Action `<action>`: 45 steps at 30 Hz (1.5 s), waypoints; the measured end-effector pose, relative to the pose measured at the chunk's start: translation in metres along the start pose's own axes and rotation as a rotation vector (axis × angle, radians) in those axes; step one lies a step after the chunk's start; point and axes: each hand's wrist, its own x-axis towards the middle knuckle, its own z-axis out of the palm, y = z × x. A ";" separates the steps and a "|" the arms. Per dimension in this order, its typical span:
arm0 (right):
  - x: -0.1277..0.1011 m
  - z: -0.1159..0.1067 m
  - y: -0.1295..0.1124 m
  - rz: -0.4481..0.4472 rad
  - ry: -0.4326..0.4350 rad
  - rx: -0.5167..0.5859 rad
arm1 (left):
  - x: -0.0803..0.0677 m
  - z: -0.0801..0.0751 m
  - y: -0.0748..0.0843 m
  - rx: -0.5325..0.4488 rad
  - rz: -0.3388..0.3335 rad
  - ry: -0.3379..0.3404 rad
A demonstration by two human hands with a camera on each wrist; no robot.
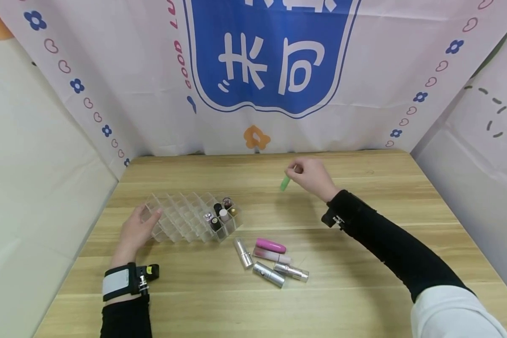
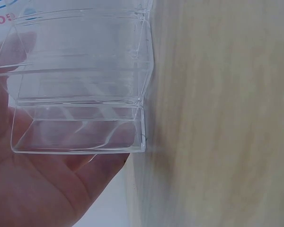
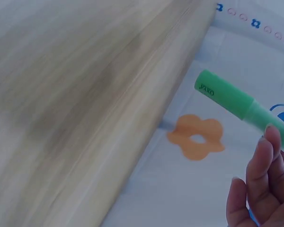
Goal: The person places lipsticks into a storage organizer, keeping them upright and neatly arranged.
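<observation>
We have a slim green cylindrical tube in the air above the back part of a pale wood-grain table, just short of its far edge. To the right of it, we see a broad stretch of wood running to the table's right edge; to its left, a gap of wood parts it from a clear plastic organizer with diamond-shaped cells. And what a bright piece it is: solid green over one part, with small dark lettering near the end, then paler and translucent at the other. That paler end is where our right hand has it, pinched between thumb and fingertips, the green end slanting downward.

Across to our left hand, curled around the organizer's left end, with the table's left edge beyond. Most cells show as see-through plastic, while small tubes with dark, white and metallic tops stand clustered at the right end. In front of that end, nearer us, lie a glossy pink tube, a pale pink tube just beside it, and three silver tubes. Behind everything, we have a printed white cloth rising at the back edge.
</observation>
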 end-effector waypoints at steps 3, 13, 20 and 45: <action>-0.001 0.003 -0.012 -0.028 -0.008 0.012 | 0.000 -0.001 0.000 0.002 0.003 0.000; -0.010 0.014 -0.047 -0.116 -0.006 0.055 | 0.001 0.000 0.001 -0.001 0.001 -0.007; -0.014 0.016 -0.070 -0.159 -0.016 0.111 | 0.002 0.001 0.001 0.004 0.004 -0.001; -0.016 0.033 -0.122 -0.184 -0.113 0.359 | 0.002 0.002 -0.001 -0.015 0.003 -0.003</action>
